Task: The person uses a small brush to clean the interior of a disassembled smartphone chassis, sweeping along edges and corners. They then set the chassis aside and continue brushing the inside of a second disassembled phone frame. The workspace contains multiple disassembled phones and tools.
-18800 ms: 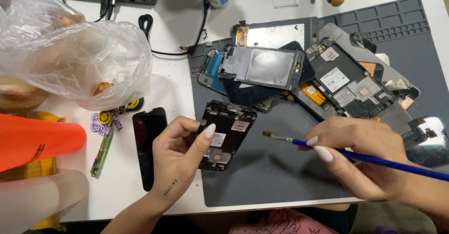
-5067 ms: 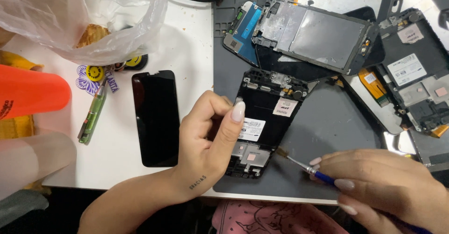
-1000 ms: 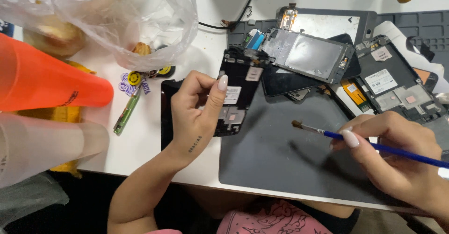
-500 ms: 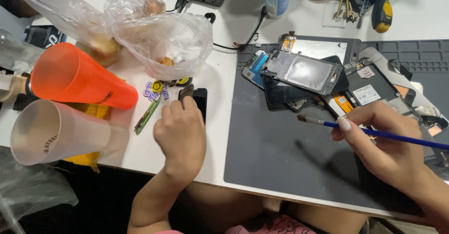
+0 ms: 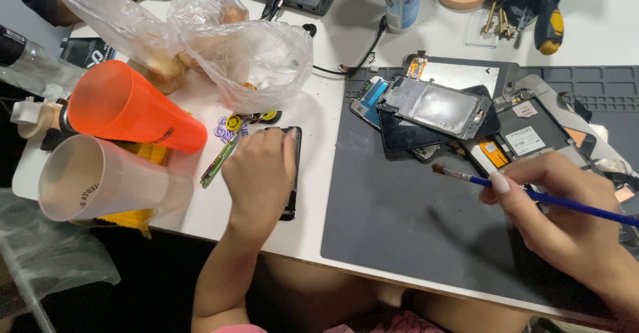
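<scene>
My left hand (image 5: 258, 173) lies palm-down on a black phone part (image 5: 291, 173) that rests flat on the white table (image 5: 313, 146), just off the left edge of the grey work mat (image 5: 399, 226). Only a strip of the part's right side and its far and near ends show past my knuckles; its long axis runs away from me, roughly parallel to that mat edge. My fingers are curled over it, but I cannot tell whether they grip it or only press on it.

My right hand (image 5: 559, 213) is over the mat's right half, well apart from the part, pinched closed around a blue-handled brush (image 5: 532, 194). The bristles point left toward the mat's middle and the handle runs off to the right. So the part lies to the brush's left, across the bare stretch of mat, with my left hand by far the nearer one.

On the mat's far side sits a heap of opened phones and frames (image 5: 439, 110), with a board (image 5: 526, 136) beside them just beyond my right thumb. Left of the mat, past my left hand, are a thin green strip (image 5: 218, 163), an orange cup (image 5: 130, 110) lying on its side, a clear cup (image 5: 100, 186) and a crumpled plastic bag (image 5: 246, 53). Beyond the mat's far edge stand a small tub (image 5: 403, 0) and a yellow-handled screwdriver (image 5: 549, 13).
</scene>
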